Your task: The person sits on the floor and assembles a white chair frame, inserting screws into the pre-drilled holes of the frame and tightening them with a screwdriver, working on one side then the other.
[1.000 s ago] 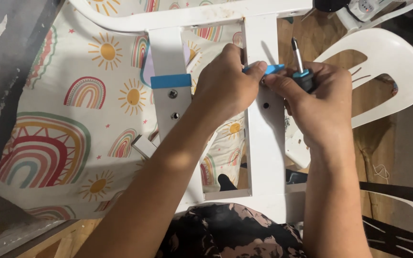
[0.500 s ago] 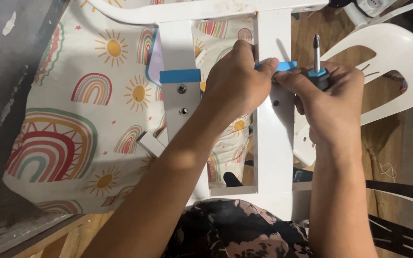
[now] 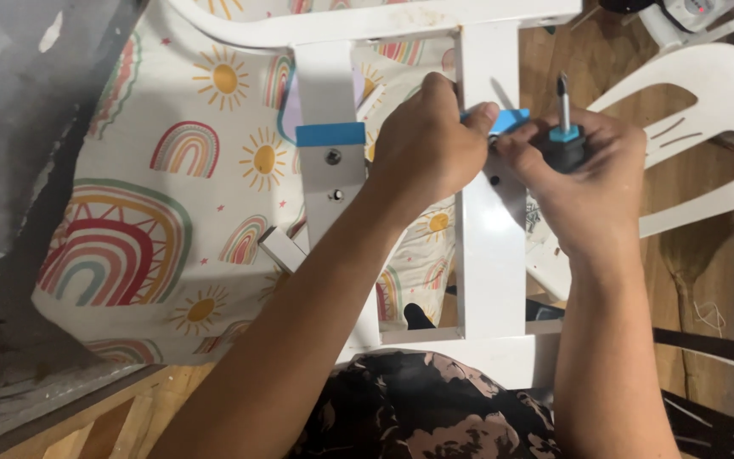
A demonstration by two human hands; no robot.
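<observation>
A cloth (image 3: 129, 212) printed with rainbows and suns lies at the left under a white frame (image 3: 486, 255). One frame bar (image 3: 333, 187) carries a blue band and two screws. The left hand (image 3: 431, 149) pinches a small blue piece (image 3: 513, 119) against the next bar, its grip narrow. Touching it, the right hand (image 3: 592, 174) wraps a screwdriver (image 3: 564, 136), tip up; what lies under the fingers is probably hidden. A white plastic chair (image 3: 707, 110) stands at the right.

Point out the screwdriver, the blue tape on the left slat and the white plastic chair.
screwdriver (image 3: 564, 146): head view, black handle in the right hand.
blue tape (image 3: 330, 134): head view, middle of the band.
white plastic chair (image 3: 707, 93): head view, curved backrest.
</observation>
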